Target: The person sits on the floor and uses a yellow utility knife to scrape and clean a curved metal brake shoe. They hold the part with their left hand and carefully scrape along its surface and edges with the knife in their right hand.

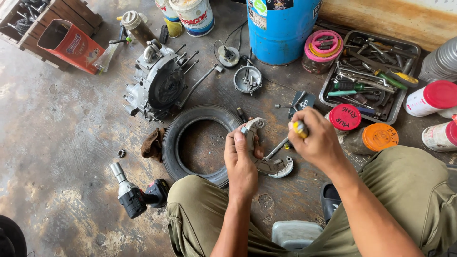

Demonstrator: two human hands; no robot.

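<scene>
1. I am gripping a curved brake shoe point(259, 143) in my left hand point(240, 162), just at the small tyre's point(190, 143) three o'clock edge.
2. My right hand point(316, 140) is closing around a yellow-handled screwdriver point(291, 138), its tip seemingly prying at the shoe.
3. Judging the step: levering something on the shoe; next calls for steady leverage.

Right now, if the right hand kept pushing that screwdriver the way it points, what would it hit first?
Probably the curved brake shoe held by the left hand: the right hand angles the screwdriver down-left, its tip seemingly at the shoe already, though depth is unclear.
</scene>
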